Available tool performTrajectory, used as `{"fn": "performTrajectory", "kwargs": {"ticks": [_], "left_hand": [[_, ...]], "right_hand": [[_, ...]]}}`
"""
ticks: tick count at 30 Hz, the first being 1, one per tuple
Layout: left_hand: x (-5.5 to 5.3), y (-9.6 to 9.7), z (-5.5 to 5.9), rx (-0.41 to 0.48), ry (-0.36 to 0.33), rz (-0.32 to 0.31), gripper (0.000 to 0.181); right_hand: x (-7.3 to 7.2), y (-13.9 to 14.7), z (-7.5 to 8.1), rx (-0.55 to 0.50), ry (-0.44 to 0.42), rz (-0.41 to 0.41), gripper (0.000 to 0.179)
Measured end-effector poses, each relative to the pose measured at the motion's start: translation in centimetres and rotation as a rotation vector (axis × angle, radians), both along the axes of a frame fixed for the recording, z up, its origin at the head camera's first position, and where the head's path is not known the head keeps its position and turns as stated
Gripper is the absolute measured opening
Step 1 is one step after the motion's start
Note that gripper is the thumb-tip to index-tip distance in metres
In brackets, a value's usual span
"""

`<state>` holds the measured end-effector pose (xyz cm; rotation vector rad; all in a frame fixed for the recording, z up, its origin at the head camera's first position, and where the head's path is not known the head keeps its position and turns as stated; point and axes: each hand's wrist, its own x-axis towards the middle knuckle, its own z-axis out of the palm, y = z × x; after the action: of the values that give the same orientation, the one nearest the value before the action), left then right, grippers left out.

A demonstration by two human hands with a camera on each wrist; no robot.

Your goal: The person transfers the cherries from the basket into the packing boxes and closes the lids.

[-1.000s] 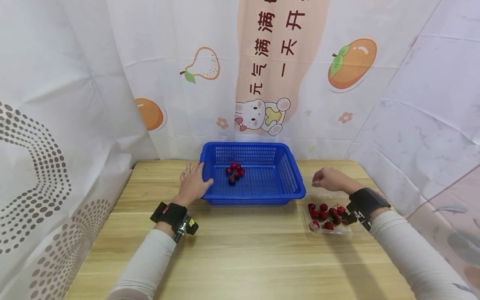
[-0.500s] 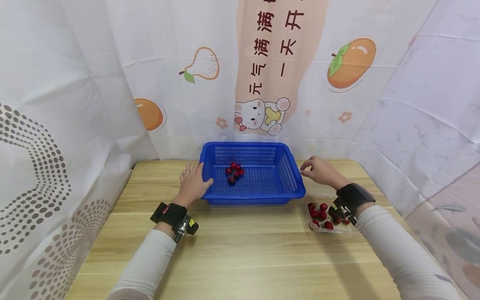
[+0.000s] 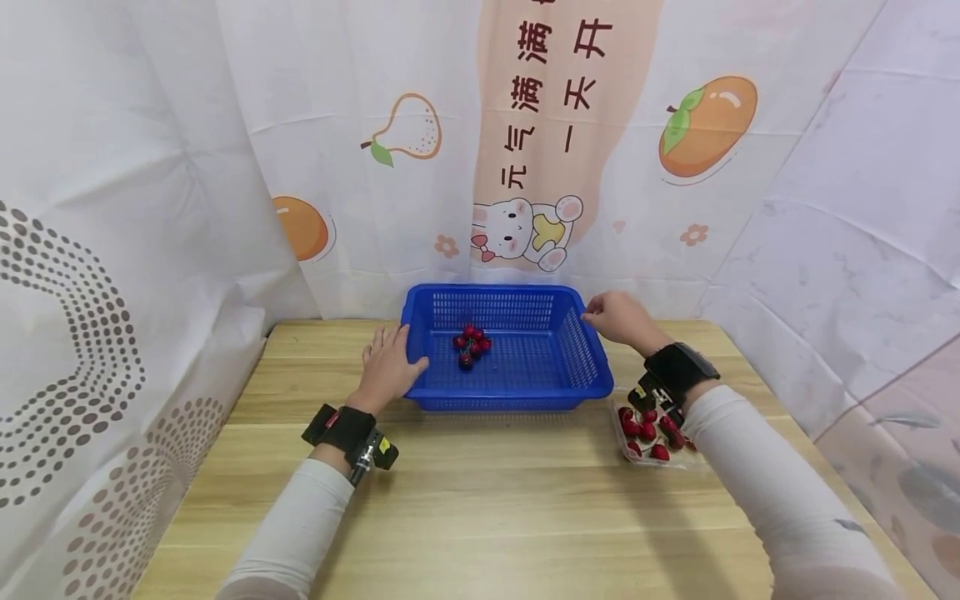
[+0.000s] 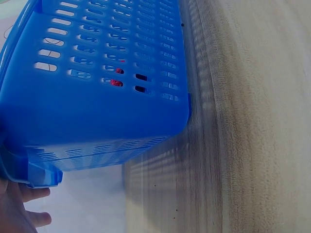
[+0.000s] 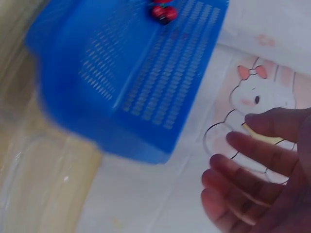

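A blue slotted basket [image 3: 491, 393] stands at the back of the table, with several dark red cherries [image 3: 472, 342] in its left half. My left hand [image 3: 387, 367] rests against its left rim, fingers spread and thumb near the front corner. In the left wrist view, fingertips [image 4: 39, 218] show beside the rim's lip. Over the basket's right rim hovers my right hand [image 3: 621, 321]; the right wrist view shows its fingers [image 5: 252, 150] loosely bent, apart from the basket, holding nothing. A clear plastic box [image 3: 626, 454] with several cherries lies right of the basket, partly behind my right forearm.
The wooden table [image 3: 480, 508] stretches in front of the basket. A white printed curtain [image 3: 360, 217] hangs directly behind it, and more sheeting closes off the left and right sides. Black camera straps [image 3: 681, 371] sit on both wrists.
My right hand has moved left and away from me, from above the clear box to the basket's right rim. My left hand stays where it was, and the cherries in the basket look unchanged.
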<state>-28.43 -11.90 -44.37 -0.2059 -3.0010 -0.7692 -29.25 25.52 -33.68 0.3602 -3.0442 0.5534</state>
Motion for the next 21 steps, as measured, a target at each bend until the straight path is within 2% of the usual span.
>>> {"fn": "performTrajectory", "kwargs": {"ticks": [4, 8, 15, 21], "left_hand": [[-0.2, -0.1, 0.1, -0.001, 0.003, 0.007, 0.078], [-0.3, -0.2, 0.2, 0.003, 0.001, 0.011, 0.079], [-0.3, 0.0, 0.2, 0.003, -0.010, 0.011, 0.079], [0.2, 0.0, 0.1, 0.002, -0.009, 0.007, 0.079]], "right_hand": [[-0.5, -1.4, 1.2, 0.005, -0.010, -0.034, 0.028], [-1.1, -2.5, 1.8, -0.010, 0.004, 0.004, 0.027], [-2.3, -3.7, 1.5, -0.069, -0.029, 0.134, 0.025], [-2.8, -4.9, 0.8, -0.075, -0.005, 0.138, 0.023]]}}
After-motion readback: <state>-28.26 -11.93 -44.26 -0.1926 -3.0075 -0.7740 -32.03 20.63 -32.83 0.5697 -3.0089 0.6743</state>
